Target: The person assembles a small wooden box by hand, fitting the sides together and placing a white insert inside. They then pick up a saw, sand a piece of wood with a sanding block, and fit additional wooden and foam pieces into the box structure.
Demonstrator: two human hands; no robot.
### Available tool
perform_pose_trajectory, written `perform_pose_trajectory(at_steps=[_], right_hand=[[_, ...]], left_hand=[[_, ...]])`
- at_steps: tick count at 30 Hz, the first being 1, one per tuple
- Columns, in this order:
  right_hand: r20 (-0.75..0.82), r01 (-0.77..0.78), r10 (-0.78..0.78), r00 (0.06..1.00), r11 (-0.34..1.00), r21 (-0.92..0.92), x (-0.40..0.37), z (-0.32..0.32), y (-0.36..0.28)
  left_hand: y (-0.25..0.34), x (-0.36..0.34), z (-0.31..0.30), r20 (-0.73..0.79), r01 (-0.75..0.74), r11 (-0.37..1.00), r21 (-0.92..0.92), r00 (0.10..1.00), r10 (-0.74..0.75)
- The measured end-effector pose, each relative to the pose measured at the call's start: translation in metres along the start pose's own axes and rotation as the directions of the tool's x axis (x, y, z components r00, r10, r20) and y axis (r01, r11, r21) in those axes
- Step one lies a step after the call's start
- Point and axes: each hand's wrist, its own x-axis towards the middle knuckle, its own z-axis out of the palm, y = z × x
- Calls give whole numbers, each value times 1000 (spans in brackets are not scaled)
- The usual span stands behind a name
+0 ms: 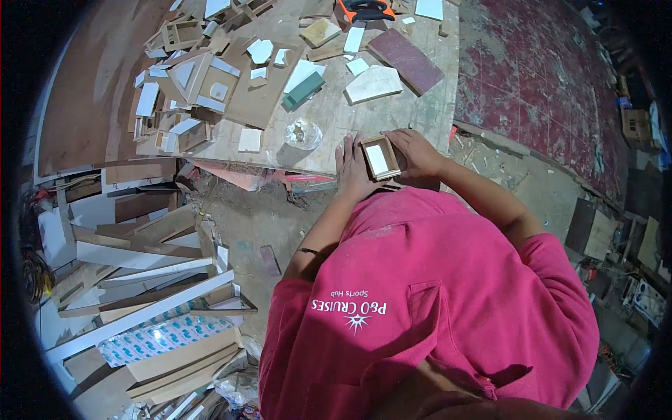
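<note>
A small open wooden box [393, 172] with a white panel [379, 159] inside sits between my hands at the table's near edge. My left hand [355, 170] presses along the left side of the box, fingers stretched toward the table. On the opposite side, my right hand [414, 154] grips the box with curled fingers, some hidden from sight. To the left of my left hand stands a clear container [303, 133] with small, indistinct contents. Farther up lie a green block [304, 91] and a white-faced board with angled corners [374, 85].
Wooden offcuts and small box pieces [210, 80] crowd the left of the worktable [329, 150]. A dark red board [406, 61] and an orange-and-black handled tool [365, 10] lie farther back. Stacked panels [147, 259] fill the floor at lower left.
</note>
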Motion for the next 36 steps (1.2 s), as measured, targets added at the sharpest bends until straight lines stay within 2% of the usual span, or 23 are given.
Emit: perform_pose_trajectory(at_steps=[6,11,14,16,19,22,25,29,31,32,34,35,36], right_hand=[[27,-64,64,998,998,-3,1,-8,-9],[25,-19,19,999,1000,-25,-3,-1,-3],[-5,-15,15,1000,1000,-3,-1,-4,-9],[-13,-30,30,999,999,19,1,-3,-8],[13,2,-3,1000,1000,21,5,-1,-4],[16,0,0,1000,1000,17,9,0,-3],[-1,3,-3,1000,1000,0,8,5,-2],[-39,44,-45,998,998,-33,6,8,3],[-75,71,-73,994,997,-32,6,4,1],[-66,80,-80,995,997,3,5,0,1],[-63,95,-92,994,995,35,7,-9,0],[-34,81,-77,996,987,139,8,-13,2],[-4,64,-65,998,969,240,11,-20,1]], left_hand=[[-1,-1,5,-46,-1,1000,-16,999,0],[-6,-1,2,-128,-10,998,-64,992,2],[-6,-1,-3,-83,8,986,-169,996,-22],[-6,-1,-6,3,21,997,-75,1000,-21],[-7,-1,-2,-70,35,996,-79,997,-41],[-6,0,-5,-12,57,996,-73,998,-58],[-7,1,-4,-1,69,998,12,998,-69],[-7,1,-8,-11,59,998,13,998,-59],[-6,0,-15,79,72,997,40,994,-75],[-6,-1,-17,76,71,996,49,994,-74],[-7,-4,-18,-23,15,996,-83,1000,-17],[-7,-3,-17,-30,13,997,-76,999,-15],[-6,-1,-18,-52,-40,978,-203,998,30]])
